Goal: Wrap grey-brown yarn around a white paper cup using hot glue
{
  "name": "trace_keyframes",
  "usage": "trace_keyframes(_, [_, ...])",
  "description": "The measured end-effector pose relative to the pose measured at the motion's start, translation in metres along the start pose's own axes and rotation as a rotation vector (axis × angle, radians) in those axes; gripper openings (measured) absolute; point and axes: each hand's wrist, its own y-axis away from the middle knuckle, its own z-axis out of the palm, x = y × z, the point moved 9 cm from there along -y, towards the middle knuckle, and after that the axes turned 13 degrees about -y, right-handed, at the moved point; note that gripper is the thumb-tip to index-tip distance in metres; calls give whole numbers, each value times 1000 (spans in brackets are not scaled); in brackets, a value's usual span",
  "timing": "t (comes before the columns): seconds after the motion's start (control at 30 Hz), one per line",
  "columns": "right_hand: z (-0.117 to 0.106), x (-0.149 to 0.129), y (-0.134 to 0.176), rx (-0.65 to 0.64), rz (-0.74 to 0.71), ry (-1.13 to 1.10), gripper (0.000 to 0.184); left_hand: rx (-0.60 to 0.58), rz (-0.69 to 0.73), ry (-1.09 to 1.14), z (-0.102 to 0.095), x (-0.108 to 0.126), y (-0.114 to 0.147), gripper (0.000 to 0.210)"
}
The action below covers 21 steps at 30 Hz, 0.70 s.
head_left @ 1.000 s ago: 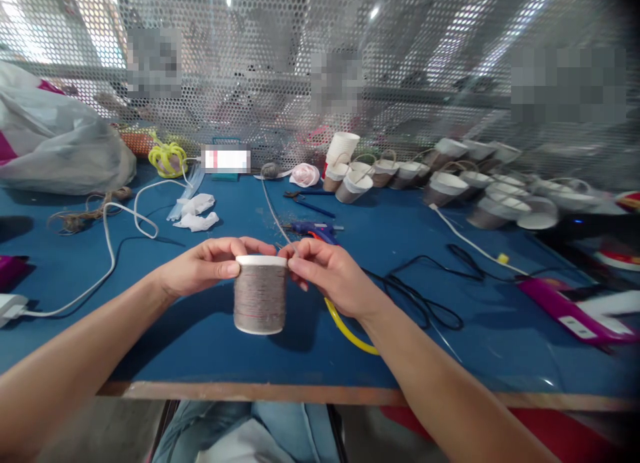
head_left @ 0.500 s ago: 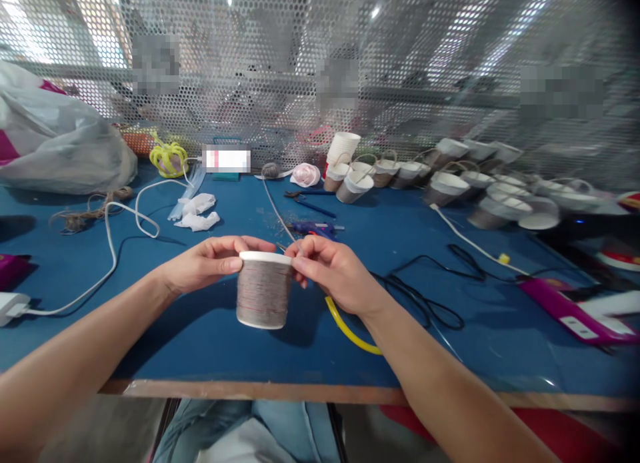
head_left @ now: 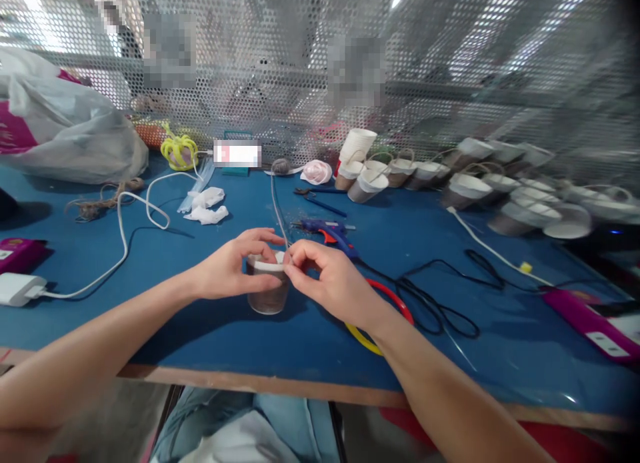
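Note:
A paper cup point(head_left: 267, 299) wound with grey-brown yarn stands upright in front of me, its white rim uppermost. My left hand point(head_left: 240, 263) grips it from the left, fingers over the rim and thumb along the outer wall. At the rim's right side, my right hand point(head_left: 320, 273) pinches a strand of grey yarn point(head_left: 277, 206) between thumb and fingers. That strand runs back over the table to a small yarn ball point(head_left: 281, 166). Behind my right hand lies a blue glue gun point(head_left: 327, 230) with a red trigger.
Several wrapped cups with handles point(head_left: 467, 188) stand at the back right, beside stacked white cups point(head_left: 357, 144). Pliers point(head_left: 320, 200), white scraps point(head_left: 207, 206), a black cable point(head_left: 425, 310) and a purple power strip point(head_left: 590, 323) lie on the blue table. A plastic bag point(head_left: 75, 130) sits back left.
The cup has gone from tilted, with its wound side towards me, to upright and lower. My left fingers have moved over its rim. My right hand still pinches the yarn.

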Motion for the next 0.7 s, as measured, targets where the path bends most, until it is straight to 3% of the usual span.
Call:
trace_keyframes(0.37, [-5, 19, 2, 64, 137, -225, 15, -23, -64, 104, 2, -12, 0, 13])
trace_keyframes(0.7, [-5, 22, 2, 99, 136, -188, 17, -27, -107, 263, 7, -20, 2, 17])
